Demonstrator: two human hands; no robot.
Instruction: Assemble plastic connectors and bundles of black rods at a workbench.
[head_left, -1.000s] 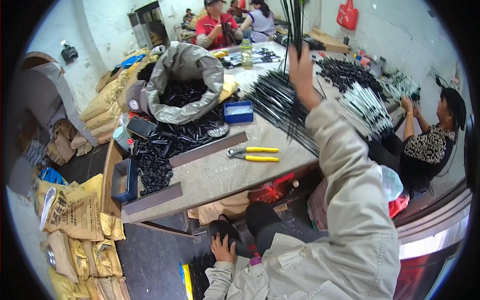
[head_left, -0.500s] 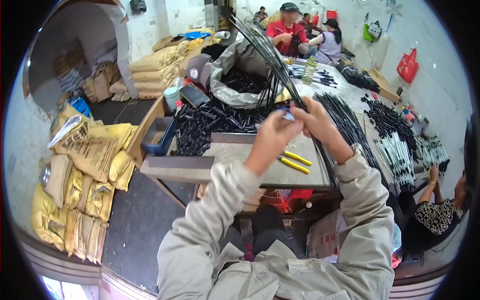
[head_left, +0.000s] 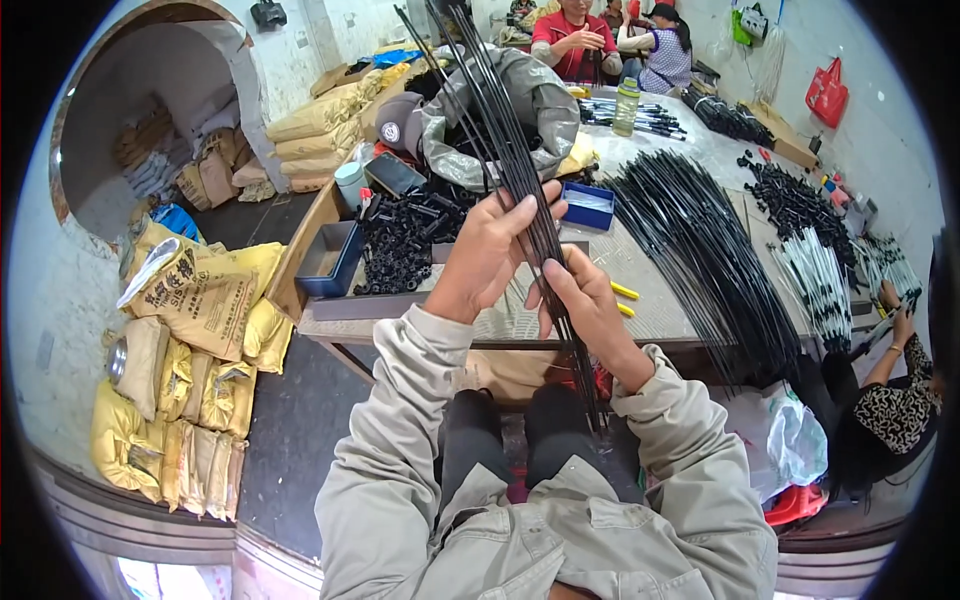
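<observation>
A bundle of long, thin black rods (head_left: 500,130) slants up and away from me over the near edge of the table, its lower ends hanging above my lap. My left hand (head_left: 487,245) grips it around the middle, thumb across the front. Lower down, my right hand (head_left: 588,300) is closed on the same bundle. Behind my right hand, pliers with yellow handles (head_left: 625,292) lie partly hidden on the table. A small blue box (head_left: 588,207) sits just beyond my hands. To the right, a large fan of similar black rods (head_left: 700,240) covers the tabletop.
Small black parts (head_left: 400,235) are heaped at the left, near a blue tray (head_left: 330,258), a phone (head_left: 395,174) and a cup (head_left: 350,184). A grey sack (head_left: 548,100) stands behind the bundle. A bottle (head_left: 626,107) is farther back. Co-workers sit across and at right.
The rod bundle has come left and toward me with both hands. My left hand, blurred beside the right before, is now wrapped around the rods. The blue box and the rod fan show more fully.
</observation>
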